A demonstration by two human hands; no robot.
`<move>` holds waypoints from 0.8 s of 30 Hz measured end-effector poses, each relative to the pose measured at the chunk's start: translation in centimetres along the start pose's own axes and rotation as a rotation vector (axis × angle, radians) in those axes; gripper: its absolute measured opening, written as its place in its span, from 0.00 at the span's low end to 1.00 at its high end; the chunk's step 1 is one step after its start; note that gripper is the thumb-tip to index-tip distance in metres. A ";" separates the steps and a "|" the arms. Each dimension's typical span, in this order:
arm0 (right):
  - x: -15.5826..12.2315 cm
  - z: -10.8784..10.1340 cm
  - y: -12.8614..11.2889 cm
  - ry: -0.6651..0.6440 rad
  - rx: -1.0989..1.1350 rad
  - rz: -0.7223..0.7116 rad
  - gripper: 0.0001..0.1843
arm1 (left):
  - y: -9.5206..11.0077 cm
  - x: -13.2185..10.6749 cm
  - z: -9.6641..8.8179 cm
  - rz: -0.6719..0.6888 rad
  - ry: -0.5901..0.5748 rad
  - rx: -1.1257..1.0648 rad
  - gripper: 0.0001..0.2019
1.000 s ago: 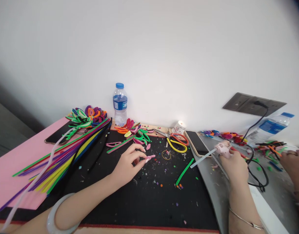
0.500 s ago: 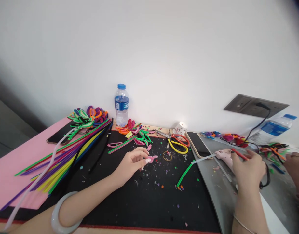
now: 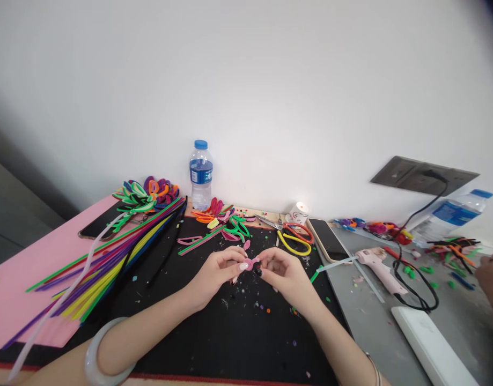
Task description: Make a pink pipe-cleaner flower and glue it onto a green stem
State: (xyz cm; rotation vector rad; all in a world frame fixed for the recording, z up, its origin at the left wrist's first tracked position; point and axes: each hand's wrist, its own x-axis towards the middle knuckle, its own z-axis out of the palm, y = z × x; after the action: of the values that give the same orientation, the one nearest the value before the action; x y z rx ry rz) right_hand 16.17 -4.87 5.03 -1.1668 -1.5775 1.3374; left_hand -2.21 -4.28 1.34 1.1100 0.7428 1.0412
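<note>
Over the black mat (image 3: 214,343), my left hand (image 3: 220,271) pinches a small pink fuzzy pipe-cleaner piece (image 3: 248,262) with looped, petal-like ends. From the other side my right hand (image 3: 284,273) has its thumb and fingers closed on the right end of that piece. Something small and dark shows at the right thumb tip; I cannot make out what it is. To the right, a pink hot glue gun (image 3: 381,271) lies on the grey surface, with a glue stick (image 3: 335,264) at its end.
Pipe cleaners (image 3: 113,262) lie in a bundle at left. Behind are formed loops (image 3: 230,225), a water bottle (image 3: 201,177), scissors (image 3: 294,241) and a phone (image 3: 330,241). A power cord (image 3: 419,214) and a white power bank (image 3: 431,343) are at right, near another person's hand (image 3: 491,279).
My right hand has left the glue gun area and come left to the pink piece. The glue gun now lies uncovered. My left hand has stayed put; the other person's hand has shifted rightward.
</note>
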 end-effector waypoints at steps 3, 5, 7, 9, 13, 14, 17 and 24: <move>0.0 1.0 0.3 0.017 0.060 0.025 0.09 | -0.1 0.1 -0.1 0.018 0.004 0.048 0.10; -0.2 1.3 0.4 0.052 0.076 0.032 0.09 | -0.1 0.1 0.0 0.019 0.009 0.082 0.10; -0.3 1.5 0.5 0.080 0.080 0.037 0.09 | -0.1 0.1 0.0 0.023 0.007 0.108 0.10; -0.5 1.7 0.6 0.098 0.079 0.034 0.09 | -0.2 0.1 0.1 0.037 0.002 0.124 0.10; -0.6 1.8 1.0 0.147 0.064 0.022 0.10 | -0.4 0.1 0.0 0.075 0.005 0.194 0.10; -0.7 1.9 1.1 0.156 0.062 0.020 0.10 | -0.5 0.1 0.0 0.084 0.007 0.218 0.10; -0.7 1.9 1.1 0.178 0.059 0.022 0.10 | -0.6 0.1 -0.1 0.112 0.016 0.281 0.09; -0.8 1.9 1.5 0.185 0.069 0.030 0.10 | -0.4 0.0 0.0 0.169 0.032 0.402 0.07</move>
State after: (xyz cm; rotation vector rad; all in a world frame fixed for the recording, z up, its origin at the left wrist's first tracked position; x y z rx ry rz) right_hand 14.84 -6.15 3.23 -1.2383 -1.3772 1.2546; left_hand -2.13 -4.32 0.97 1.5245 0.9223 1.0799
